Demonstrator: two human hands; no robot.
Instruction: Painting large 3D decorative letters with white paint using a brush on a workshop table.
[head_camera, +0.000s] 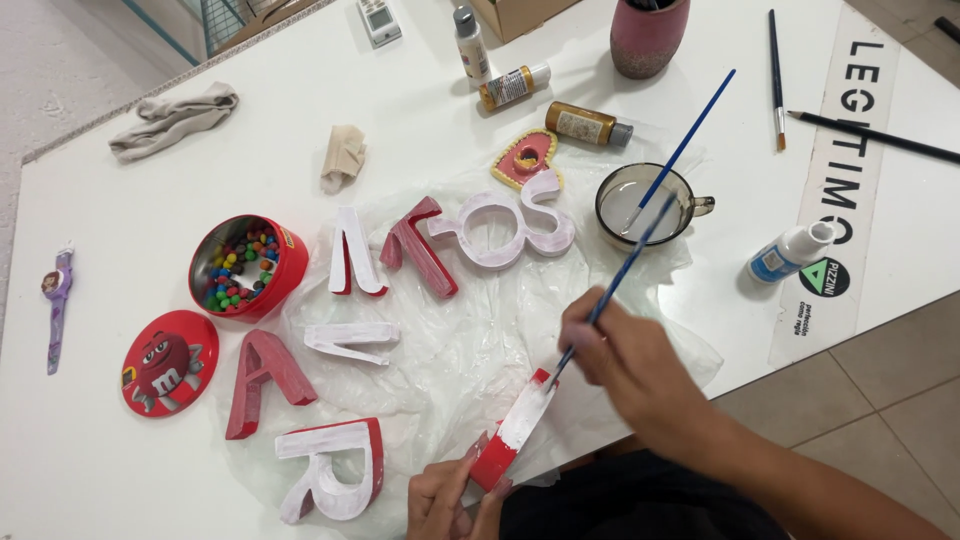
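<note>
Partly cropped left hand (445, 500) grips red letter (512, 430); right hand (625, 355) brush (615, 285)

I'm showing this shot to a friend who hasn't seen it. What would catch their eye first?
Probably the red block letter at the bottom edge, held by the left hand while the right hand brushes white paint onto it. Next, the other red and white letters spread over clear plastic, and the red tin of coloured candies to the left.

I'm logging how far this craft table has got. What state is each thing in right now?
Left hand: fingers hold the red letter piece, partly painted white.
Right hand: holds a blue brush, tip on that piece.
Candy tin: open, lid beside it.
Glass cup: holds cloudy water and a second brush.
Letter A: red, unpainted.
Letter R: face painted white.
</note>
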